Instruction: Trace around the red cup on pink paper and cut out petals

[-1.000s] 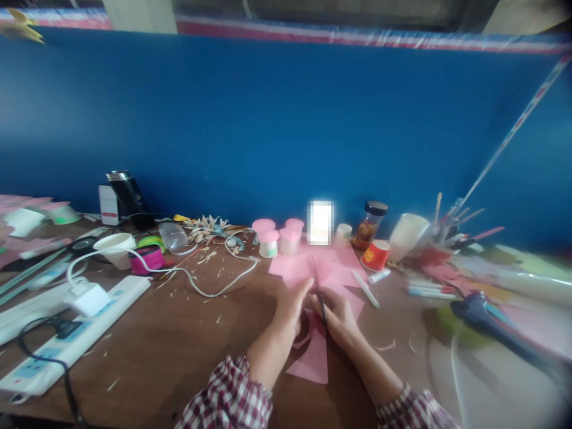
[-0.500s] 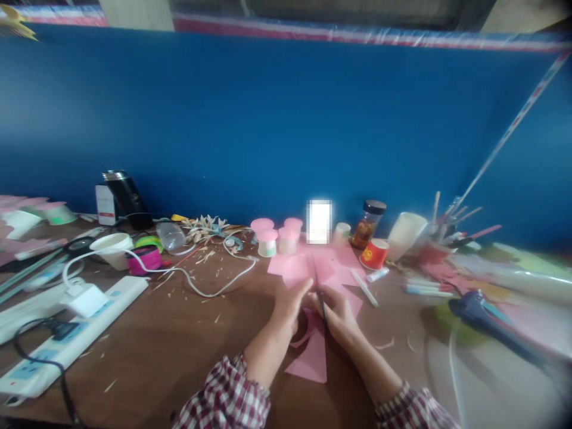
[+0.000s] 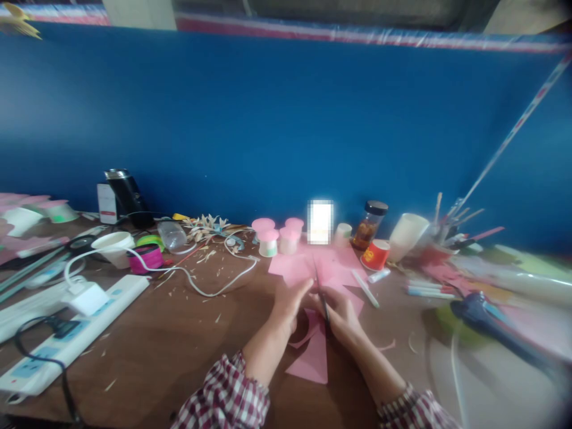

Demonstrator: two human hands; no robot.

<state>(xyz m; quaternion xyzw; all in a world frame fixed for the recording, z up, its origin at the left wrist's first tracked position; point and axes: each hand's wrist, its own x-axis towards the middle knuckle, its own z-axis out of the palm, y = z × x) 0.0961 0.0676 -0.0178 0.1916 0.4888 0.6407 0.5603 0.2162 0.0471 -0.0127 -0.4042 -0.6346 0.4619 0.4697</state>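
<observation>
My left hand [image 3: 288,307] pinches a piece of pink paper [image 3: 297,274] over the middle of the table. In my right hand [image 3: 342,313] is a pair of dark-handled scissors [image 3: 326,307], its blades pointing away from me at the paper. The two hands are close together, and the edge between blades and paper is hard to make out. Pink offcuts [image 3: 313,357] lie below the hands, one with a curved cut edge. More pink sheets [image 3: 351,259] spread out behind them. Several paper cups with pink discs on top [image 3: 269,243] stand just beyond.
On the left lie a white power strip [image 3: 84,333] with cables, a white cup [image 3: 114,247] and a black flask [image 3: 129,196]. At the right are a jar [image 3: 370,226], a red cup [image 3: 375,255], markers [image 3: 429,291] and a dark glue gun [image 3: 487,319]. Wood shavings litter the tabletop [image 3: 179,351].
The scissors have shifted slightly in my right hand, their handle tilting a little. Both hands keep nearly the same place, and the whole view has moved very slightly.
</observation>
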